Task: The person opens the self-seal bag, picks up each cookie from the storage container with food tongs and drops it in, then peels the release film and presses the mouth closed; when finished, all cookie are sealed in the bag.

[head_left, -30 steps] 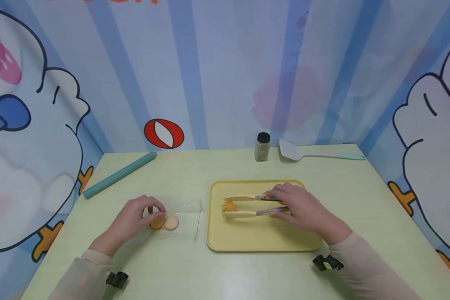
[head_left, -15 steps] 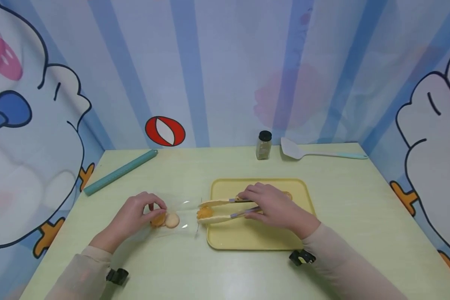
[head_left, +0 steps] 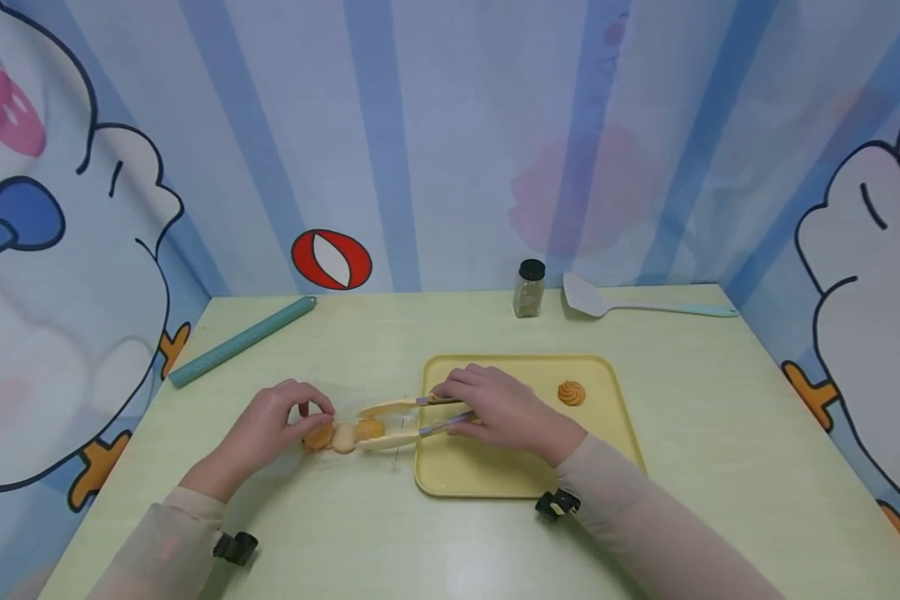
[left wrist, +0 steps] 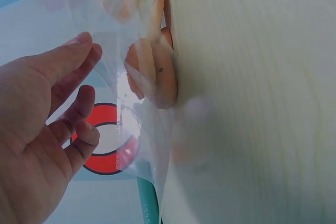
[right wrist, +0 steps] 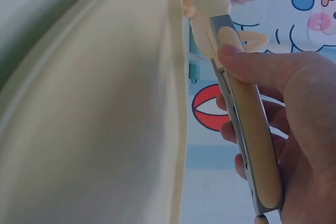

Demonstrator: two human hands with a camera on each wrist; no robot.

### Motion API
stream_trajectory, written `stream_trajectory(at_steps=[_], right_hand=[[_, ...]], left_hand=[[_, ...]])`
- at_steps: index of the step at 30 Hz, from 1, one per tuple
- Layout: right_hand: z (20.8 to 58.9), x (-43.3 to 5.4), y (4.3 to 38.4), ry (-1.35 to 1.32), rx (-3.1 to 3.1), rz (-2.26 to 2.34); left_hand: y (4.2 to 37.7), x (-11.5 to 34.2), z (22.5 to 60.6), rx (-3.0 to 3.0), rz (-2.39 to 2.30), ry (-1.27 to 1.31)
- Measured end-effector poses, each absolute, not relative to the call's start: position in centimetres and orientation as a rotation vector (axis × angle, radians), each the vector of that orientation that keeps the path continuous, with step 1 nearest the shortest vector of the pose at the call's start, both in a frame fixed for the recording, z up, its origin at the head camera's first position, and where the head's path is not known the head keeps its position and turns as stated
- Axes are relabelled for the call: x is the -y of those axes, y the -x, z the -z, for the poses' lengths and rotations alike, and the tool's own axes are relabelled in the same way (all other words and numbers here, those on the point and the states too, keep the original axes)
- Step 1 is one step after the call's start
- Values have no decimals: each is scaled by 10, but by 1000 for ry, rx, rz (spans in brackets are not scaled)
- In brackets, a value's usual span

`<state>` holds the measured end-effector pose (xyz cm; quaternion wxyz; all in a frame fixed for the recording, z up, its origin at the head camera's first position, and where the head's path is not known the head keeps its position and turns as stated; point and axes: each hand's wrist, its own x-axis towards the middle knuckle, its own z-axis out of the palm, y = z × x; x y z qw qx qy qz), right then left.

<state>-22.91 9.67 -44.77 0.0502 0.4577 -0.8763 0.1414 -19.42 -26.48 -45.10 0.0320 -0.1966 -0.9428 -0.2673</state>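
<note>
My left hand (head_left: 266,429) pinches the upper film of a clear plastic bag (left wrist: 147,145) lying on the table. Inside the bag are a pale round cookie (head_left: 342,439) and a browner one (head_left: 318,437), partly under my fingers. My right hand (head_left: 498,408) grips a pair of tongs (right wrist: 254,145) with cream-coloured heads. Between the tong heads is an orange-brown cookie (head_left: 369,428), right beside the pale one, at the bag's mouth or inside it; the clear film makes this hard to tell. A swirled cookie (head_left: 572,393) rests on the yellow tray (head_left: 465,485), beneath my right forearm's far side.
A green rolling pin (head_left: 243,340) lies at the back left. At the back stand a black-capped jar (head_left: 528,290) and, to its right, a flat-lying white spatula (head_left: 588,298). A printed curtain (head_left: 450,150) borders the table behind.
My right hand has moved left with the tongs and the cookie, from above the tray to the bag. This uncovered the swirled cookie on the tray. My left hand has stayed at the bag.
</note>
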Motion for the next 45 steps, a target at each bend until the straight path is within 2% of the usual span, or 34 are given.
stream_trajectory(at_steps=[15,25,35,45], right_hand=[[455,-63,233,-1395,2688,-476],[453,-63,231,-1372,2699,-445],[446,-93,219,-1321,2684,-463],[444,-154,203,-1153,2714,-556]], left_hand=[[196,266,452,2892,820,615],[196,266,451,2877,809,630],[194,268,456,2908,813,585],[193,268,456,2902,808,574]])
